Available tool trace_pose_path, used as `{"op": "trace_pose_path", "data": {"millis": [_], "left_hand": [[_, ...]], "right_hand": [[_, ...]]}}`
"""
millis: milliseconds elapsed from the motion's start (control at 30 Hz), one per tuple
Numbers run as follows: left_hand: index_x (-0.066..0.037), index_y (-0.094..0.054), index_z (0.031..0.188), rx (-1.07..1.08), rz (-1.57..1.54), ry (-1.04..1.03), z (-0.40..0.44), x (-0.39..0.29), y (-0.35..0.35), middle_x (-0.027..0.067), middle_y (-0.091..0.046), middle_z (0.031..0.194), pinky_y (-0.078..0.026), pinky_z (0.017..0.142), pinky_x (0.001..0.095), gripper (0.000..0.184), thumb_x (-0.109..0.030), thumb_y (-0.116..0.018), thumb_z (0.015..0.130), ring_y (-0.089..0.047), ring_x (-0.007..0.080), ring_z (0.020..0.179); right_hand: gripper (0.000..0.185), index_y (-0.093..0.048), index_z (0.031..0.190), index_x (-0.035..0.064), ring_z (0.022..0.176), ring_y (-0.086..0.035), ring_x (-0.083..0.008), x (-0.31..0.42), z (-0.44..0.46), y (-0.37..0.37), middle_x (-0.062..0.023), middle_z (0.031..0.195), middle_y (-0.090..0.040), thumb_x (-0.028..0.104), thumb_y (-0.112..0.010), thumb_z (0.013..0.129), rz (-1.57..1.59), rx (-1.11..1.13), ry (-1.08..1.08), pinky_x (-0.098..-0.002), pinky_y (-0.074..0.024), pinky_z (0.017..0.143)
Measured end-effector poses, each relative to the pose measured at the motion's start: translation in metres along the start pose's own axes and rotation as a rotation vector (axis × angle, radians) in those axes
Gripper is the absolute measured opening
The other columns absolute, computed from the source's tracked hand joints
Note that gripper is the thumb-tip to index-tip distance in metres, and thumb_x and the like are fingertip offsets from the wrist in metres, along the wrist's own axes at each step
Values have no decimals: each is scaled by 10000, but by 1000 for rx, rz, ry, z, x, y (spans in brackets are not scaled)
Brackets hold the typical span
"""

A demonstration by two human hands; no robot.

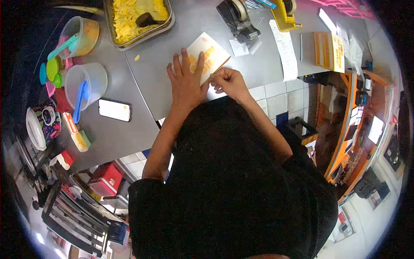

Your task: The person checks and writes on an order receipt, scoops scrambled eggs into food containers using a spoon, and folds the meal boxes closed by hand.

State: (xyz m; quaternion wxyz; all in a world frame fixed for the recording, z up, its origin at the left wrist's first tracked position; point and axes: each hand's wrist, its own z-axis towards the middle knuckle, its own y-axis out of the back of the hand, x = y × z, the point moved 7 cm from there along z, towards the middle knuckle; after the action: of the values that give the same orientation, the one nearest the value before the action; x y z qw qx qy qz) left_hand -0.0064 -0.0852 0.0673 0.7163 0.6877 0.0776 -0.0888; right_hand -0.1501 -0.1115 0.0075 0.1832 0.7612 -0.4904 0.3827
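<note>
A white paper packet with orange print (214,48) lies on the steel counter in front of me, turned at an angle. My left hand (186,82) rests flat on it with fingers spread, pressing its left side and hiding part of the print. At the packet's lower right edge is my right hand (231,84), thumb and fingertips pinched together by the corner. What they pinch, if anything, is too small to make out. Just beyond the packet stands a black tape dispenser (238,21), with scraps of clear-looking film (241,46) beside it.
A tray of yellow food (138,21) with a dark spoon sits at the upper left. Left are plastic tubs (97,80) with utensils and a phone (114,110). Rightward lie a receipt (284,52), a yellow dispenser (284,19) and orange-printed packets (330,52).
</note>
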Motion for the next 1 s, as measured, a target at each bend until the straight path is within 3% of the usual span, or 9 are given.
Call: {"op": "trace_pose_path", "data": {"millis": [133, 300, 400, 600, 700, 800, 900, 967, 1000], "left_hand": [[-201, -341, 1555, -4, -28, 6, 0, 1, 1, 299, -225, 1567, -236, 1085, 678, 751, -444, -611, 898, -283, 507, 1382], [-209, -351, 1553, 19, -209, 50, 2, 9, -18, 305, -205, 1581, -124, 1131, 701, 799, -362, -680, 841, -188, 523, 1447], [-207, -378, 1533, -1, -291, 79, -1, 12, -7, 308, -179, 1590, -115, 1141, 702, 847, -379, -754, 794, -169, 521, 1457], [-101, -417, 1487, -194, -434, 27, -29, 36, 26, 281, -269, 1558, -189, 1154, 635, 760, -394, -681, 838, -239, 487, 1441], [-47, -444, 1438, -340, -164, 548, -101, 147, 51, 246, -364, 1487, -259, 1147, 546, 678, -331, -660, 862, -370, 439, 1356], [109, -410, 1332, -1093, 2, 975, -249, 278, 124, 286, -435, 1328, -293, 1096, 520, 606, -371, -508, 976, -405, 429, 1259], [192, -415, 1238, -1001, 403, 1542, -407, 426, 115, 411, -474, 1264, -442, 935, 571, 752, -464, -589, 914, -506, 514, 1188], [186, -491, 1165, -645, 207, 1667, -475, 516, 89, 373, -620, 1067, -545, 720, 509, 677, -438, -582, 920, -671, 468, 917], [176, -526, 1111, -708, -139, 1682, -483, 532, 80, 309, -645, 925, -554, 635, 468, 601, -395, -579, 929, -678, 410, 766]], "right_hand": [[189, -681, 941, -5, 669, -646, -99, -2, 5, 3, -55, 795, -690, 183, -689, 946, 16, 2, 26, -250, -554, 604], [146, -707, 851, 2, 725, -657, -147, 33, 4, 14, -67, 800, -701, 138, -740, 891, -613, -42, 500, -319, -527, 686], [195, -736, 940, 53, 818, -669, -281, 58, -12, 5, -96, 867, -697, 97, -811, 766, -958, -112, 1178, -381, -541, 723], [340, -714, 1051, 92, 963, -637, -286, 83, -25, -25, -88, 1028, -663, 121, -831, 733, -1289, 1, 1284, -392, -514, 797], [410, -690, 1105, 99, 1000, -623, -301, 107, -19, -38, -93, 1045, -655, 147, -840, 727, -1286, 28, 1239, -409, -495, 846], [496, -654, 1159, 89, 1028, -611, -324, 104, -1, -44, -119, 1097, -637, 164, -852, 711, -1323, 109, 1211, -424, -493, 855], [505, -647, 1157, 78, 1039, -602, -339, 108, 13, -52, -136, 1121, -625, 167, -857, 706, -1357, 120, 1195, -432, -491, 863], [507, -645, 1149, 68, 1039, -597, -348, 115, 13, -54, -144, 1124, -620, 175, -861, 703, -1375, 95, 1177, -437, -489, 870], [509, -643, 1144, 62, 1036, -596, -351, 120, 9, -58, -147, 1122, -619, 181, -864, 701, -1380, 83, 1164, -439, -487, 873]]}}
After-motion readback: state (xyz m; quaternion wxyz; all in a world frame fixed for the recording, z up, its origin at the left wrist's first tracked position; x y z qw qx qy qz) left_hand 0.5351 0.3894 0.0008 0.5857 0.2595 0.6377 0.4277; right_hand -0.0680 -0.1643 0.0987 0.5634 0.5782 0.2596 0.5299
